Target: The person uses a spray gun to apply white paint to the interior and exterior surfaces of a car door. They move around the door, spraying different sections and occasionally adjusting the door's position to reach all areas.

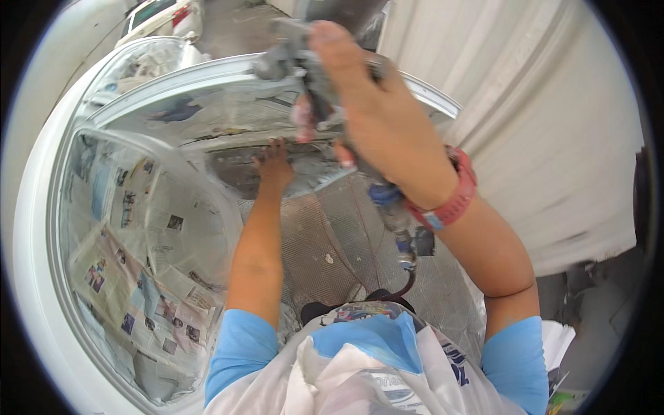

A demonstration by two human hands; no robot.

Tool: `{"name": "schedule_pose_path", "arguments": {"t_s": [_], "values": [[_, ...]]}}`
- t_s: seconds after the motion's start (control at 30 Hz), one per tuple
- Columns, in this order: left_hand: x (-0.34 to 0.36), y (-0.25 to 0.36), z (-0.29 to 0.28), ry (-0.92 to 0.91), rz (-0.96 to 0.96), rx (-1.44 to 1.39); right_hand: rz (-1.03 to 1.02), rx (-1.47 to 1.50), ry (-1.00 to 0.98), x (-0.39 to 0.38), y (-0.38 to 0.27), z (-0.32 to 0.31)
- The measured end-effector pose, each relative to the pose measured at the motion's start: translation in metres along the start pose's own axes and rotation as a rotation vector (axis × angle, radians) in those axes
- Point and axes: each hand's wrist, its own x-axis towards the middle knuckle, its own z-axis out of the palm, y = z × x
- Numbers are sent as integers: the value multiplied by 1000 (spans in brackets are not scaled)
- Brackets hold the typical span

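My right hand [404,142], with a red wristband on its wrist, is raised close in front of me. Its fingers are wrapped round a spray gun [280,61] with a grey metal body, blurred by motion. A blue fitting [384,194] and a hose connector hang under the grip. Farther down, my left hand [274,166] reaches forward with its fingers spread, at a dark grey, dusty panel [238,169] below a white curved frame [173,79]. It holds nothing that I can see. Whether its fingertips press on the panel, I cannot tell.
A white vehicle body edge [38,228] curves along the left, its opening masked with newspaper [155,277]. Pale sheeting [532,124] hangs at the right. A dark hose [408,285] runs down towards the textured floor [311,242]. Another white vehicle [155,21] stands at the far left.
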Motion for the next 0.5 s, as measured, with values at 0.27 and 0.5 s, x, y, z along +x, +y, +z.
{"name": "schedule_pose_path", "arguments": {"t_s": [0.27,0.5], "values": [[11,-8,-12,-70,-19,-88,-291,-198,-204,108,-35,179],[6,-13,-27,-145,-9,-73,-93,-22,-442,161,-68,288]]}}
